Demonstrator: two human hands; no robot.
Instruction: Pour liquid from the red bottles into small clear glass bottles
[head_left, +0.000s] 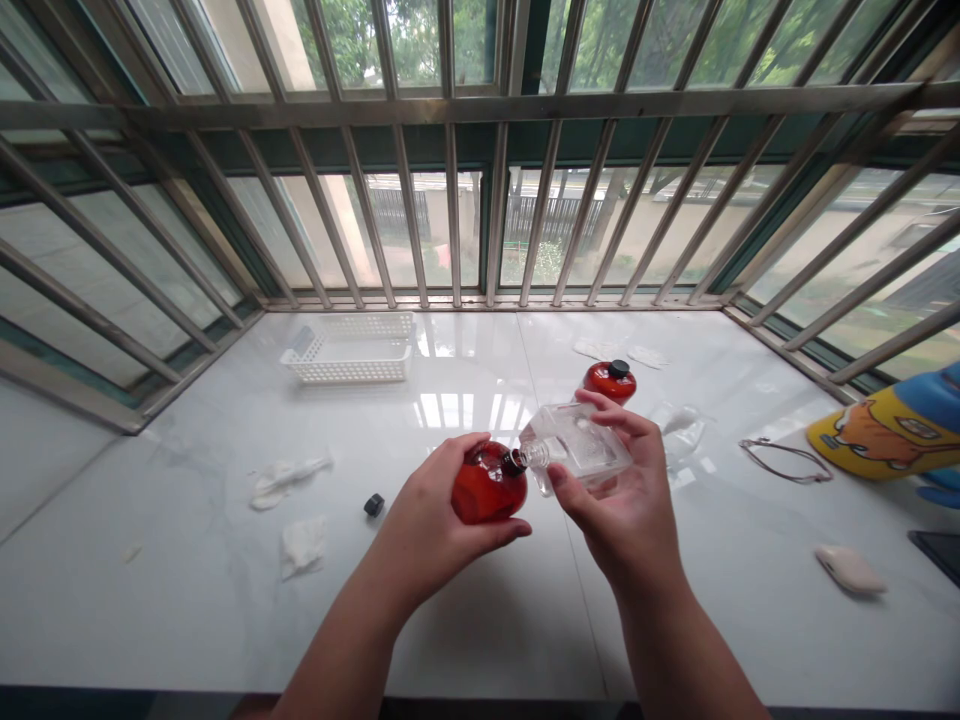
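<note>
My left hand is wrapped round a round bottle of red liquid, held just above the white marble sill. My right hand grips a clear flat plastic bottle, tipped on its side so its neck meets the red bottle's dark mouth. A second red bottle with a black cap stands just behind my right hand. A small black cap lies loose on the sill to the left of my left hand.
A white perforated basket sits at the back left. Crumpled tissues lie at the left. A wire loop, a white lump and a yellow-blue soft toy are at the right. Window bars enclose the sill.
</note>
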